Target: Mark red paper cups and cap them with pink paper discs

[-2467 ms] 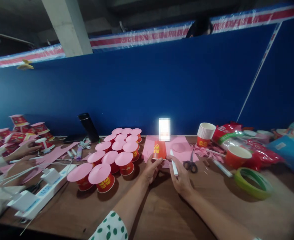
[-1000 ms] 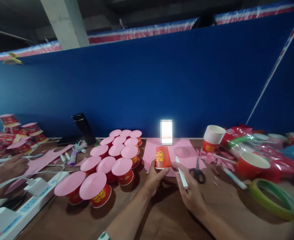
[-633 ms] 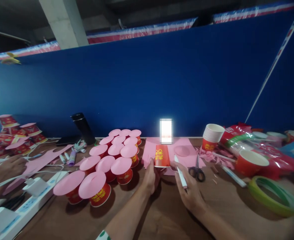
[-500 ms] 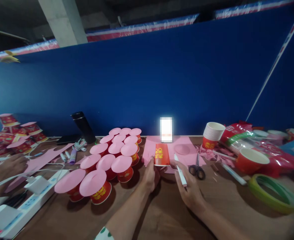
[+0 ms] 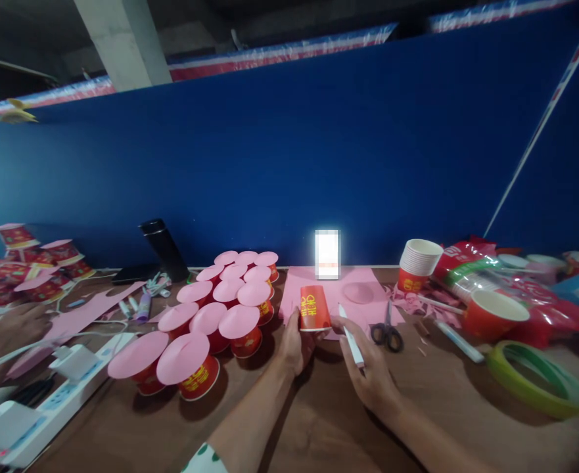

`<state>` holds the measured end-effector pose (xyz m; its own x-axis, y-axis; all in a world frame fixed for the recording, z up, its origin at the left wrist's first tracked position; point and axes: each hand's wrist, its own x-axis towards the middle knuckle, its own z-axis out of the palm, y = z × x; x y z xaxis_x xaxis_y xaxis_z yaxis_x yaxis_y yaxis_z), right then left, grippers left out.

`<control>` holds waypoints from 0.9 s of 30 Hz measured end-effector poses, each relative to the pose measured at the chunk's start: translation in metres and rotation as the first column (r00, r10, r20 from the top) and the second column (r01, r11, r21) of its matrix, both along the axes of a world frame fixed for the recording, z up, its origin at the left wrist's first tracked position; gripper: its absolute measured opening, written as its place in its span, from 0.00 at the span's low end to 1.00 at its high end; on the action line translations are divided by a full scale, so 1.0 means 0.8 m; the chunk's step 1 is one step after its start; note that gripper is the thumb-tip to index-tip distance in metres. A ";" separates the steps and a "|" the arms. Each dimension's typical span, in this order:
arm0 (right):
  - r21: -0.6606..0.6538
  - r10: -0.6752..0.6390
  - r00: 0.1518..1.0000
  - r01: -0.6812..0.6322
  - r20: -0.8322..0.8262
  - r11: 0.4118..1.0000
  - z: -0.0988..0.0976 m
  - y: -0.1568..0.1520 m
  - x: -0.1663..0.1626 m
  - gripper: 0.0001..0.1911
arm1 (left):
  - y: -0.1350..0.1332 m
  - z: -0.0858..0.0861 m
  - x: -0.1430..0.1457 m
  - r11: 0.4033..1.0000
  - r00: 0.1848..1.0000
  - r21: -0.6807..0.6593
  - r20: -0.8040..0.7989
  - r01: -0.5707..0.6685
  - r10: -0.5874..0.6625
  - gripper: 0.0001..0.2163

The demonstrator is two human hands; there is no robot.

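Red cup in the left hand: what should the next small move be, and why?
Probably bring the white pen in to the red cup: the left hand holds the cup by the pink paper, and the pen, in the right hand, has its tip close beside the cup, with a gap between.

Your left sleeve [image 5: 204,461]: white cloth, green dots, roundish to oval, white gaps between. Only its end shows, rest cropped at bottom edge. Your left forearm [image 5: 259,407] and left hand [image 5: 298,348] are bare. Your right forearm [image 5: 420,420] and right hand [image 5: 372,369]: also bare. Nail detail too small to read.
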<state>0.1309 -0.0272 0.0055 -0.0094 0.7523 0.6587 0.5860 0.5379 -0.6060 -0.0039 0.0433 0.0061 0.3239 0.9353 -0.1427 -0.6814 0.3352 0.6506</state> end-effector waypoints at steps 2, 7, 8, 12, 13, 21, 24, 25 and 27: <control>-0.001 0.000 1.000 0.000 -0.004 1.000 0.000 0.000 0.000 0.17 | 0.000 0.001 0.001 1.000 1.000 -0.008 -0.001 0.002 -0.002 0.19; -0.008 -0.002 1.000 0.002 -0.002 1.000 -0.006 0.003 0.002 0.18 | -0.001 0.003 0.000 1.000 1.000 0.000 0.020 0.023 -0.023 0.20; -0.009 0.000 1.000 0.000 0.001 1.000 -0.008 0.004 0.003 0.18 | -0.001 0.004 0.000 1.000 0.999 0.001 0.027 0.024 -0.024 0.20; -0.020 0.010 1.000 -0.010 0.011 1.000 -0.008 0.004 0.004 0.18 | 0.000 0.002 0.000 1.000 1.000 -0.005 0.026 0.004 -0.004 0.19; -0.021 0.008 1.000 -0.008 0.014 1.000 -0.007 0.004 0.003 0.18 | 0.000 0.001 0.000 1.000 1.000 -0.005 0.023 0.003 -0.003 0.20; -0.027 -0.022 0.999 0.022 -0.025 0.999 -0.004 0.005 0.001 0.17 | 0.002 -0.004 0.001 1.000 0.998 -0.012 0.063 0.006 -0.005 0.21; -0.030 -0.047 0.998 0.046 -0.049 0.999 -0.012 0.008 0.004 0.22 | 0.000 0.001 -0.003 0.997 0.995 -0.072 0.099 0.011 -0.004 0.20; -0.034 -0.048 0.998 0.046 -0.046 0.998 -0.014 0.009 0.006 0.25 | 0.000 0.003 -0.004 0.996 0.993 -0.086 0.117 0.028 -0.018 0.20; -0.049 -0.046 0.998 0.044 -0.031 0.998 -0.017 0.011 0.010 0.31 | -0.001 0.007 -0.007 0.993 0.986 -0.095 0.156 0.071 -0.055 0.21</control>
<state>0.1390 -0.0181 -0.0083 0.0460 0.7824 0.6211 0.5886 0.4812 -0.6497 -0.0095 0.0425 0.0116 0.4070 0.8958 -0.1786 -0.7455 0.4387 0.5017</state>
